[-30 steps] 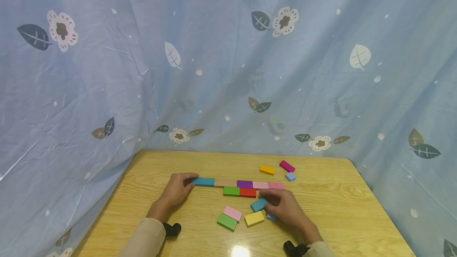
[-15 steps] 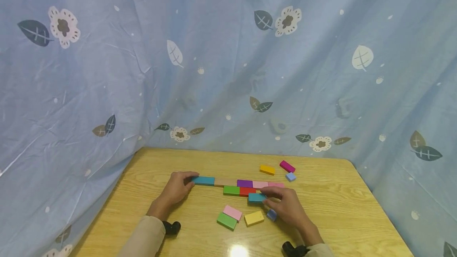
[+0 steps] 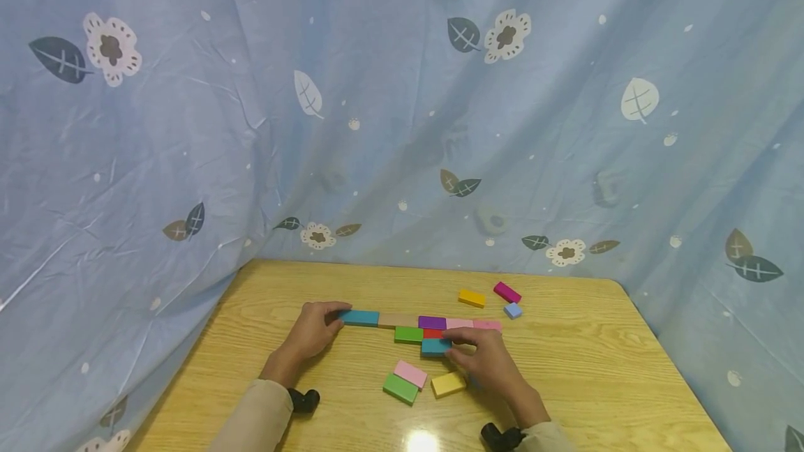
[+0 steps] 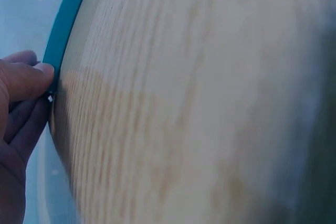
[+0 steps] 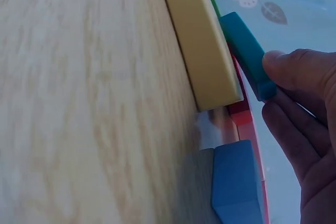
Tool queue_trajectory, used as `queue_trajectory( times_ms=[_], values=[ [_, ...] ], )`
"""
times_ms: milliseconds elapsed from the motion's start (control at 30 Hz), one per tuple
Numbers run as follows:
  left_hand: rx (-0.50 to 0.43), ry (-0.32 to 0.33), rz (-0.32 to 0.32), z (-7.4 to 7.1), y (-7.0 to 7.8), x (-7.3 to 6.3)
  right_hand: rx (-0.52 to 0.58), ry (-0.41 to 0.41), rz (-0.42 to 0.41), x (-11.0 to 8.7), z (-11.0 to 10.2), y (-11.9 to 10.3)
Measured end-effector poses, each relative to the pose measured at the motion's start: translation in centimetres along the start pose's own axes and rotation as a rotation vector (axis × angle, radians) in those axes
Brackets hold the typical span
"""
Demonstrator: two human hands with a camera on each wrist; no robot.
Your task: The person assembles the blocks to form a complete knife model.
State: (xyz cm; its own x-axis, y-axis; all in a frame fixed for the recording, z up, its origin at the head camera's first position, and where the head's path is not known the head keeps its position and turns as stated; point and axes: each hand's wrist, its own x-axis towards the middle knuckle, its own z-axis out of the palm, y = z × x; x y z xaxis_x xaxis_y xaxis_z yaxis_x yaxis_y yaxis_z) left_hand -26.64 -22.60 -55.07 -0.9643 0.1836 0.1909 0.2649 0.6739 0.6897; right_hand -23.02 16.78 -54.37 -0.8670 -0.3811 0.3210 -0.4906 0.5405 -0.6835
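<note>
The right hand [image 3: 485,361] pinches one smooth blue block [image 3: 433,348], the left hand [image 3: 309,333] one longer blue bar [image 3: 361,318]. On the grained table [image 3: 597,368] I count two green blocks [image 3: 400,389] (flat, rectangular)

- Long flat teal-blue block [image 3: 361,318] and short flat teal-blue block [image 3: 436,347]: similar solid hues
- Solid-coloured row pieces: flat tan block [image 3: 398,320], flat purple block [image 3: 432,323], flat pale-pink block [image 3: 459,324], flat rose-pink block [image 3: 488,324], flat green block [image 3: 409,335], flat red block [image 3: 432,333]
- Solid-coloured loose pieces: rectangular light-pink block [image 3: 410,374], rectangular bright-green block [image 3: 400,388], rectangular yellow block [image 3: 449,384], oblong orange block [image 3: 472,298], oblong magenta block [image 3: 507,292], small light-blue block [image 3: 513,310]
- Pale-blue cloth curtain [image 3: 377,54]: white brown-centred flowers; white, brown and dark grey-green leaves
- Yellow-tan wooden table [image 3: 597,354]: streaked grain
- Cloth sleeve [image 3: 254,413]: beige
</note>
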Motion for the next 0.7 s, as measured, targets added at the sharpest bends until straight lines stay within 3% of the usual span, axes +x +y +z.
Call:
queue_trajectory(
  times_ms=[367, 700],
  values=[
    [0.003, 0.011, 0.014, 0.0, 0.0, 0.0, -0.018, -0.012, 0.012, -0.4, 0.5, 0.3],
    [0.003, 0.008, 0.019, 0.1, -0.3, 0.0, 0.003, -0.027, -0.132, 1.2, 2.4, -1.3]
  ],
)
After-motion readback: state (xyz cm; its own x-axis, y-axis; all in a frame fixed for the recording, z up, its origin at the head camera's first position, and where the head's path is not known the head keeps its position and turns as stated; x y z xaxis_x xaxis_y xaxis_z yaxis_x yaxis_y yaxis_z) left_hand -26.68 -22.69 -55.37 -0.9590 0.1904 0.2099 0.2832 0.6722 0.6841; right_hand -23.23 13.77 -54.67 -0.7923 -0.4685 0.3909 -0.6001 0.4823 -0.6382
